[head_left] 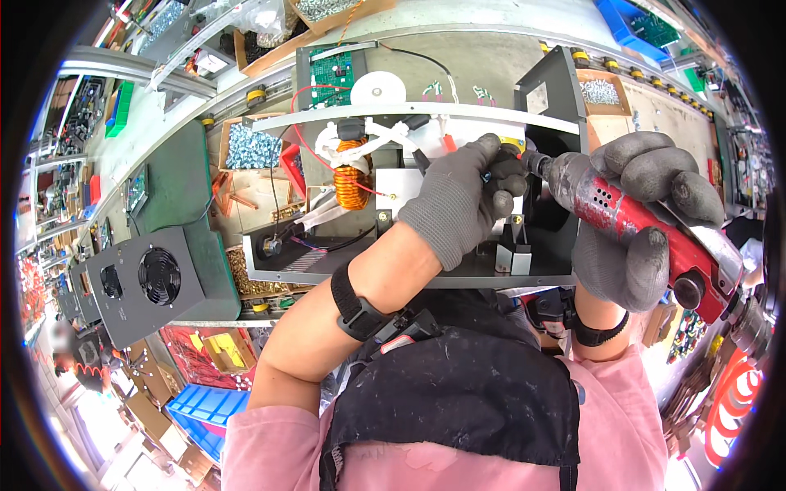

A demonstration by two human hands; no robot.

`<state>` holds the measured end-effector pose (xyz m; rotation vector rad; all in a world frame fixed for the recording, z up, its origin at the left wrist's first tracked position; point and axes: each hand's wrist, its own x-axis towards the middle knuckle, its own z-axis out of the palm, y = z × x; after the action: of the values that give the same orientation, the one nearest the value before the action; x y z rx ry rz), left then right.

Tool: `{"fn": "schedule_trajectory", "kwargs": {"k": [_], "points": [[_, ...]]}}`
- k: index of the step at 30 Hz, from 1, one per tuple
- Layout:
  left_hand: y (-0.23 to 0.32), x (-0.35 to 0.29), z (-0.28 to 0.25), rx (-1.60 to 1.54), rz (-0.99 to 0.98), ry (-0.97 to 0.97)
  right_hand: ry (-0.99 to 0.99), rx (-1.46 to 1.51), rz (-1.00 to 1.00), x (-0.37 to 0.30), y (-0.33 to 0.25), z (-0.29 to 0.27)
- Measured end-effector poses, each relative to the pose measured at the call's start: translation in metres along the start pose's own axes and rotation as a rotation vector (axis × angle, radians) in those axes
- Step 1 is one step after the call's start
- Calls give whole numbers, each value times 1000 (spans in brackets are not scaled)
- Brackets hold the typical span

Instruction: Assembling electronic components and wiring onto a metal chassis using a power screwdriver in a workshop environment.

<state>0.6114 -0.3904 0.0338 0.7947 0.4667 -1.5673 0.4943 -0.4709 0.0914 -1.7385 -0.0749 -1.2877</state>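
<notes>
My right hand (647, 217), in a grey glove, grips a red powered screwdriver (634, 225) that points left into an open black metal chassis (393, 270). Gloved too, my left hand (463, 196) reaches in over the chassis and pinches the driver's dark tip (516, 159) between its fingertips. Inside the chassis sit a copper-wound coil (352, 176), white connectors with red wires and a silver plate (401, 196). What the tip touches is hidden behind my left fingers.
A green circuit board (332, 74) and white disc (378, 88) lie behind the chassis. A box of silver screws (252, 149) stands left, another (602, 92) at the back right. A black fan panel (143, 282) rests at left; blue bins (205, 409) lie below.
</notes>
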Motion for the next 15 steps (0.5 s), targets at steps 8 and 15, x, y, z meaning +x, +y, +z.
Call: {"fn": "schedule_trajectory", "kwargs": {"k": [8,15], "points": [[-3,8,-4,-13,2,-60,-8,5,1,0,-1,-1],[9,-9,-19,193,-178,-148,189,-52,188,-1,15,0]]}}
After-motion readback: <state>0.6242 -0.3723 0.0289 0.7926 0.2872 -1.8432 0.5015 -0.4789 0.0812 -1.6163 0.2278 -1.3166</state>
